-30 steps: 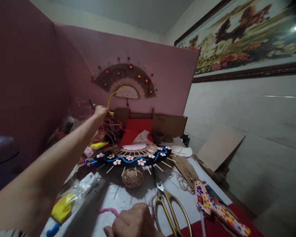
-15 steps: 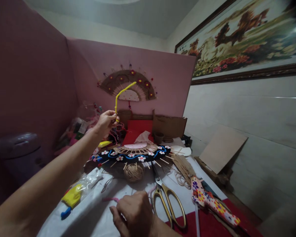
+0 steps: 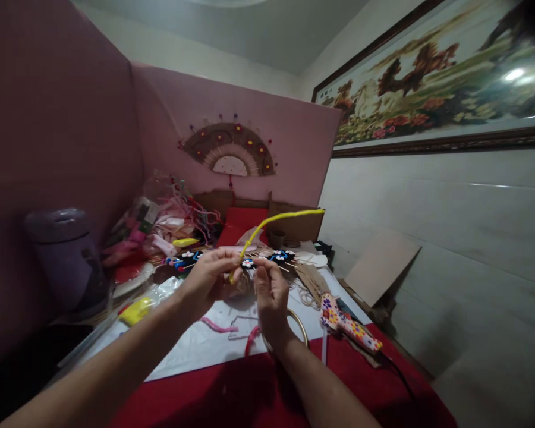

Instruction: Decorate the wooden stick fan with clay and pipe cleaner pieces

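My left hand (image 3: 216, 270) pinches a bent yellow pipe cleaner (image 3: 279, 217) near its lower end. Its long free part arches up and to the right, past my other hand. Just right of it is my right hand (image 3: 271, 288), its fingers curled and pressed together; whether something small sits in them is hidden. Behind both hands lies a black decorated fan (image 3: 280, 256) with white flowers, a blue wavy line and thin sticks, partly covered by them. Gold-handled scissors (image 3: 301, 327) lie beneath my right wrist, mostly hidden.
A flower-patterned glue gun (image 3: 348, 322) lies at right, its cord trailing off. Pink pipe cleaner pieces (image 3: 218, 325) rest on white paper. At left are a yellow clay lump (image 3: 136, 311) and a purple bin (image 3: 66, 255). Another fan (image 3: 229, 145) hangs on the pink panel.
My left hand has come down and right with the yellow pipe cleaner, which now leans right. My right hand has risen from the table to beside it. The view has shifted slightly.
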Demonstrator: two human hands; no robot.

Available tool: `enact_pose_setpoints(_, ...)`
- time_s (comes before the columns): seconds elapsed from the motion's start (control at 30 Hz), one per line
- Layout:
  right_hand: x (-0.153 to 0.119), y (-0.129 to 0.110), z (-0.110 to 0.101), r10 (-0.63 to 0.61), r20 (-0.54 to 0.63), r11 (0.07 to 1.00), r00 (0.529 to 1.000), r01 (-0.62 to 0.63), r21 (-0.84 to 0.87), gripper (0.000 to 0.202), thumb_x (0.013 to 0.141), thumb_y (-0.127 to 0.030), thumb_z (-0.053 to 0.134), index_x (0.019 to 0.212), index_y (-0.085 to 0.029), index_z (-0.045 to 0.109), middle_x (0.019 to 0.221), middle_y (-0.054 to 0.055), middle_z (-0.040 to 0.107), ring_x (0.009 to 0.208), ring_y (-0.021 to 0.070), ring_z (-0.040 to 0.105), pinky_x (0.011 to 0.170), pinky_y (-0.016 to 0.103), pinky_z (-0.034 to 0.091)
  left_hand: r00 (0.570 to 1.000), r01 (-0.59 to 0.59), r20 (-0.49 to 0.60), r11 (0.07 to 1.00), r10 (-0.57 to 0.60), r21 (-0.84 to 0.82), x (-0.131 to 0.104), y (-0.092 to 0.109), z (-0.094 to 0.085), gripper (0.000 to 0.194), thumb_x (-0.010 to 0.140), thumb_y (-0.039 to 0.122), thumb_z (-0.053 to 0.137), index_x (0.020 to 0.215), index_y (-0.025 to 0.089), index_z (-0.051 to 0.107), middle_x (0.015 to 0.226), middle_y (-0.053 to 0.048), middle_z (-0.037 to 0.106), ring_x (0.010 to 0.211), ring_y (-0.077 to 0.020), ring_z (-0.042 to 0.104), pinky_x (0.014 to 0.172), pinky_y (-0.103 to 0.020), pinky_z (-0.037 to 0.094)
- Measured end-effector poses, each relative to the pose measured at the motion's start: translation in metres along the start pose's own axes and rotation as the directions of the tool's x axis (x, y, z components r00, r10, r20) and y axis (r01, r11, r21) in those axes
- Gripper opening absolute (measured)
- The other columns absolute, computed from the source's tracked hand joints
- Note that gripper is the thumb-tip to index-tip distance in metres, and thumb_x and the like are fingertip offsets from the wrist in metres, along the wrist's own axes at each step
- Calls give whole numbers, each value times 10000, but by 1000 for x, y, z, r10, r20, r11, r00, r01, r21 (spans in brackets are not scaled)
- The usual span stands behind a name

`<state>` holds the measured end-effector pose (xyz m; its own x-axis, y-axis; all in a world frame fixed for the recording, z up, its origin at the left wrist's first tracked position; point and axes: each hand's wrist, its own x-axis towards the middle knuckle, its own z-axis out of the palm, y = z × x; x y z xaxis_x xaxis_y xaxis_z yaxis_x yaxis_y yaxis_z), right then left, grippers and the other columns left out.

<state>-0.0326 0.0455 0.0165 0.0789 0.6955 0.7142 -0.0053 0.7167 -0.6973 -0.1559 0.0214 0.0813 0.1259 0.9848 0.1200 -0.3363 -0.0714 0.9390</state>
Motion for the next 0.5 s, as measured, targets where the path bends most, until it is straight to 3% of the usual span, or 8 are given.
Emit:
enact_pose_setpoints(0.1, 0, 3, 2, 56, 42, 987, 998, -62, 148, 292, 828, -391, 549, 1028, -178, 540, 857, 32, 559, 745, 143, 530, 660, 259, 439, 1000, -19, 14, 997, 18, 74, -14, -22, 0, 172, 682, 304, 670, 659, 184, 550, 440, 32, 516, 276, -29, 274, 293, -165, 133)
enact_pose_setpoints(0.23, -4, 8, 6, 163, 126, 956, 979, -188, 224, 245, 818, -420, 561, 764, -181, 541, 622, -47, 442, 539, 82, 411, 522, 205, 377, 1000, -4, 29, 994, 1, 106, -23, -43, -9, 200, 699, 336, 663, 651, 195, 530, 425, 44, 502, 272, -36, 279, 298, -170, 137)
enact_pose_setpoints(0.4, -8, 11, 12, 201, 303, 912, 932, -291, 290, 358, 837, -479, 503, 704, -157, 588, 533, -47, 426, 425, 58, 327, 389, 189, 255, 998, 61, -12, 998, -61, 32, -29, -49, -25, 193, 669, 335, 671, 655, 192, 542, 403, 49, 472, 259, -28, 248, 293, -169, 99)
enact_pose_setpoints(0.5, -8, 9, 13, 231, 352, 874, 907, -353, 334, 361, 830, -490, 504, 728, -156, 597, 506, -47, 440, 385, 53, 316, 353, 183, 213, 994, 101, -37, 995, -101, -5, -33, -49, -30, 173, 652, 304, 676, 647, 193, 543, 411, 44, 477, 262, -31, 279, 303, -167, 96)
